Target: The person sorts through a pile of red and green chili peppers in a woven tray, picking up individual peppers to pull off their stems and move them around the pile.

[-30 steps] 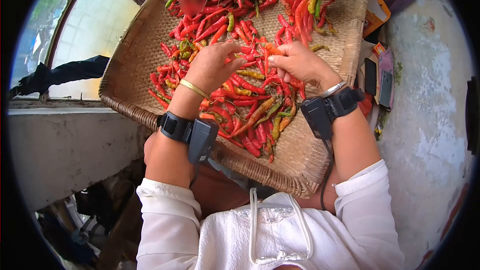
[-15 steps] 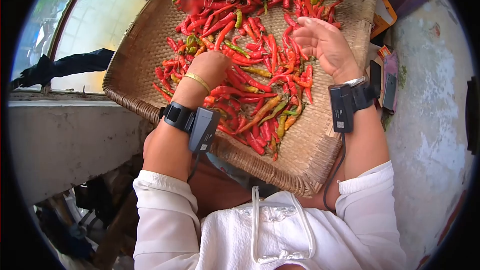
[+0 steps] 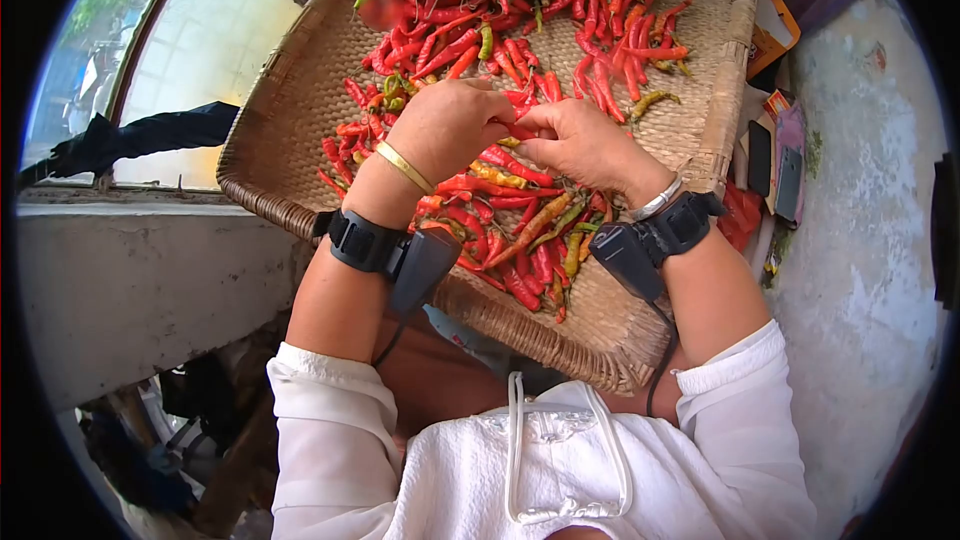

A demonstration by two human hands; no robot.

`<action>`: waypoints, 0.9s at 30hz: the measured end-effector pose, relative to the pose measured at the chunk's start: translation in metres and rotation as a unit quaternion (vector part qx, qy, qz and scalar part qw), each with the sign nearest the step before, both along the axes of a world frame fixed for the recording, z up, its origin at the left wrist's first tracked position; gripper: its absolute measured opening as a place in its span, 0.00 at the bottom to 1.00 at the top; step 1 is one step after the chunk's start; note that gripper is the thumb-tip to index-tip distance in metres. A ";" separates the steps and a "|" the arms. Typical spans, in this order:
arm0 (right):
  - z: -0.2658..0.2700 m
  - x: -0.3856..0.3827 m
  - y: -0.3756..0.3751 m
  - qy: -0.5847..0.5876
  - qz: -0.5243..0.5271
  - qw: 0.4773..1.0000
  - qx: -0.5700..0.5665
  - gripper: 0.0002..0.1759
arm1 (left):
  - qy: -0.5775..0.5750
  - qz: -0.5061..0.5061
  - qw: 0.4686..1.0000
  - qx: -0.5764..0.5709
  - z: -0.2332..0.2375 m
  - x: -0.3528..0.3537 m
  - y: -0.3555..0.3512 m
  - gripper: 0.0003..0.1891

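My left hand (image 3: 450,130) and my right hand (image 3: 595,145) meet over the middle of a woven basket tray (image 3: 690,130). Fingers of both are pinched together around a red chili pepper (image 3: 519,130), mostly hidden by them. Below my hands lies a spread of red, orange and green chili peppers (image 3: 525,250), stems mixed in. A taller heap of red chilies (image 3: 450,10) fills the far side of the tray. Another cluster of chilies (image 3: 625,30) lies at the far right, with a single yellow-green chili (image 3: 655,102) just in front of it.
The tray's front rim (image 3: 560,345) is close to my lap. On the left are a window (image 3: 190,50), a ledge and a folded black umbrella (image 3: 150,145). Right of the tray stand an orange box (image 3: 775,35) and a phone (image 3: 789,180), beside the pale floor (image 3: 860,240).
My right hand has swung left and down from the tray's right side to meet my left hand, and its fingers have closed. Another person's hand at the top right has left the view.
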State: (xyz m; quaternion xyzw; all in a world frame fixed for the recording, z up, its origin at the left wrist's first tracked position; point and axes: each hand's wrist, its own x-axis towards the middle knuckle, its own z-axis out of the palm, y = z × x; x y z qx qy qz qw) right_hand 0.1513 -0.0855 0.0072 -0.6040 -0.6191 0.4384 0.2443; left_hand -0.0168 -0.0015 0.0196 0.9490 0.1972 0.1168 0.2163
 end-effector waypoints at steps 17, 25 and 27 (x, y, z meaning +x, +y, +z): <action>-0.002 0.087 0.011 0.390 -0.409 0.825 0.015 0.14 | 0.256 -0.010 0.960 -0.116 -0.043 -0.020 -0.008 0.10; 0.017 0.036 0.006 0.217 -0.180 0.956 -0.078 0.16 | 0.167 0.024 0.980 -0.104 -0.026 -0.012 -0.008 0.09; -0.003 0.023 0.005 0.169 -0.109 0.979 -0.031 0.16 | 0.091 0.046 0.984 -0.145 -0.017 -0.010 -0.008 0.08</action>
